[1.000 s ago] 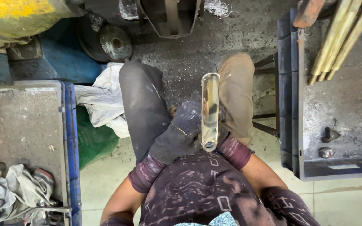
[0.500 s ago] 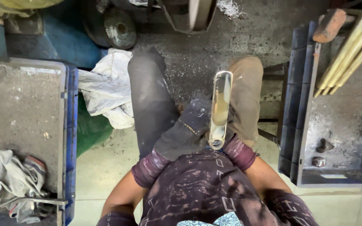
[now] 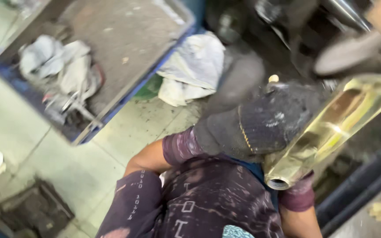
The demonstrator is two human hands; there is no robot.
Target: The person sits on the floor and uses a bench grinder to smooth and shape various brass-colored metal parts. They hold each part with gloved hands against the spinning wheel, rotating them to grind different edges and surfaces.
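against the chest, gloved left hand (image 3: 270, 121) grips a brass piece (image 3: 331, 132).

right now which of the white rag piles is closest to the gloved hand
The white cloth on the floor beside the blue tray's corner, just left of the gloved left hand. The other rags lie inside the tray, farther away.

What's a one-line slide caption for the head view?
Gloved left hand grips a shiny brass-coloured metal tube over the lap, beside a blue-rimmed tray of rags.
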